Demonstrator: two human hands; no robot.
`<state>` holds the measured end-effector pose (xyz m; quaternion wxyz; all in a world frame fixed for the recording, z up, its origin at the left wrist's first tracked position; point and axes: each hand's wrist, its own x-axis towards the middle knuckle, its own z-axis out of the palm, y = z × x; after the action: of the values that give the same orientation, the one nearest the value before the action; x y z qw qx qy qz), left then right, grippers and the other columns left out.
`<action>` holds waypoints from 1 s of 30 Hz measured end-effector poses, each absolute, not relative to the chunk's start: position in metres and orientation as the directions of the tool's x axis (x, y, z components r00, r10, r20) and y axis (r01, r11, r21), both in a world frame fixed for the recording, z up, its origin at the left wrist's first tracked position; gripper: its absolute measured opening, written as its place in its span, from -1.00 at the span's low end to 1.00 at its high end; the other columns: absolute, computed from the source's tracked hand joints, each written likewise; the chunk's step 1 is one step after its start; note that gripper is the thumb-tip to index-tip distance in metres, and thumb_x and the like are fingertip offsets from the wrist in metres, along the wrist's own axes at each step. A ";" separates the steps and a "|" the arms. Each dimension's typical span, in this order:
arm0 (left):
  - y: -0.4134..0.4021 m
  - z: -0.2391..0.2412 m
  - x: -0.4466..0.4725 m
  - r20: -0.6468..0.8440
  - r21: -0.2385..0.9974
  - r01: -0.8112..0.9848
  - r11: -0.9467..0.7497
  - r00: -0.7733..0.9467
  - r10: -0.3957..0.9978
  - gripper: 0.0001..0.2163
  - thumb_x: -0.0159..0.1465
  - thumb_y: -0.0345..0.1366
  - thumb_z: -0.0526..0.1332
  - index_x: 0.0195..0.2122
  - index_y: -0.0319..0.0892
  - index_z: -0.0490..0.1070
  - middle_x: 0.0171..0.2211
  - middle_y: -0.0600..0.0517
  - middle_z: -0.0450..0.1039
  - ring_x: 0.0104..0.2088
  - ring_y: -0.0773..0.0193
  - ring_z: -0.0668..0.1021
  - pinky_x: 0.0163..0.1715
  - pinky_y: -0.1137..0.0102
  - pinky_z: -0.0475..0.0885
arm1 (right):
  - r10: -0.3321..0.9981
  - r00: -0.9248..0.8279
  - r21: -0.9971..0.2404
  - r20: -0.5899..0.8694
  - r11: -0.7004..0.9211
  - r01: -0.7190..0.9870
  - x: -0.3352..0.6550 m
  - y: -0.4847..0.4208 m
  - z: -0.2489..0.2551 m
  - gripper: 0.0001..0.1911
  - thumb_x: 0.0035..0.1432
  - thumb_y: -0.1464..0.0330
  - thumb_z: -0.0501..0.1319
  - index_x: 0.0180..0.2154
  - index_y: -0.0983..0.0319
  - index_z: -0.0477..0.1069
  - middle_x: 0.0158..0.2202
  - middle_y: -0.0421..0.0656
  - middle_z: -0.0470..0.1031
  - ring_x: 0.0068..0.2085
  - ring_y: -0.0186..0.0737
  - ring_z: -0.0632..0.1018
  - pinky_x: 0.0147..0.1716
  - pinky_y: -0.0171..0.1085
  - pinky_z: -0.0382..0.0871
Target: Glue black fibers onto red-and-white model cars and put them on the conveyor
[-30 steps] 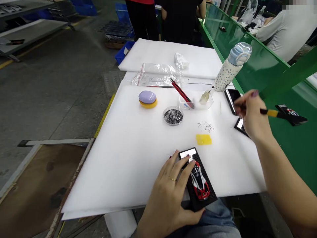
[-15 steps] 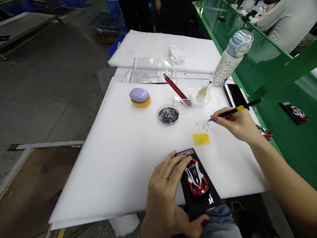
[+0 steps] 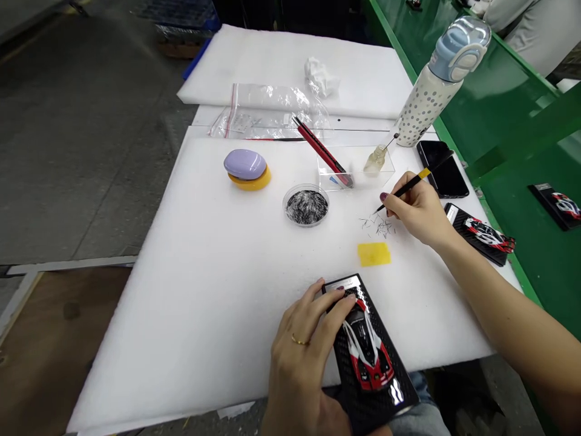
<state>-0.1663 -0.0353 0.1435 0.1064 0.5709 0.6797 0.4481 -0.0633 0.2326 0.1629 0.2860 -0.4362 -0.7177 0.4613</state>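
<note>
My left hand (image 3: 302,345) grips a black display base (image 3: 376,407) at the table's front edge, its fingertips touching the rear of a red, white and black model car (image 3: 368,351) mounted on it. Black tweezers (image 3: 412,183) with a yellow band are pinched in my right hand (image 3: 420,209). Their fine tips point down at short black strands (image 3: 380,226) scattered on the white foam sheet (image 3: 218,290); whether a strand is caught between them is too small to tell. A yellow sticky patch (image 3: 374,254) lies just below the strands.
Left of the strands is a round clear dish (image 3: 307,206) of black fibres. Behind stand a clear tray (image 3: 333,178) with red tweezers (image 3: 322,151) and a small bottle (image 3: 376,160). A purple-and-yellow case (image 3: 246,166), water bottle (image 3: 429,100), phone (image 3: 449,175) and second model car (image 3: 485,233) surround these.
The camera view has tilted down and nearer. My right hand has shifted slightly, and the tweezers' tips now sit at the strands' upper edge. My left hand keeps its hold on the base.
</note>
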 end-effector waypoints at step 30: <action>-0.039 0.137 -0.171 0.381 0.713 0.693 -0.111 -0.250 0.890 -0.17 0.21 0.42 0.03 0.28 -0.11 0.32 0.19 -0.13 0.46 0.31 -0.17 0.40 0.24 -0.01 0.38 | 0.846 -0.525 -0.986 0.091 0.152 0.074 -0.028 0.174 0.172 -0.65 -0.05 0.33 0.52 -0.56 0.18 0.35 -0.54 -0.24 0.51 -0.51 -0.33 0.48 -0.54 -0.32 0.36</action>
<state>-0.1710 -0.0394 0.1365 0.1126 0.6021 0.6572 0.4391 -0.0279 0.1744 0.1723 0.3478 -0.3411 -0.6745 0.5547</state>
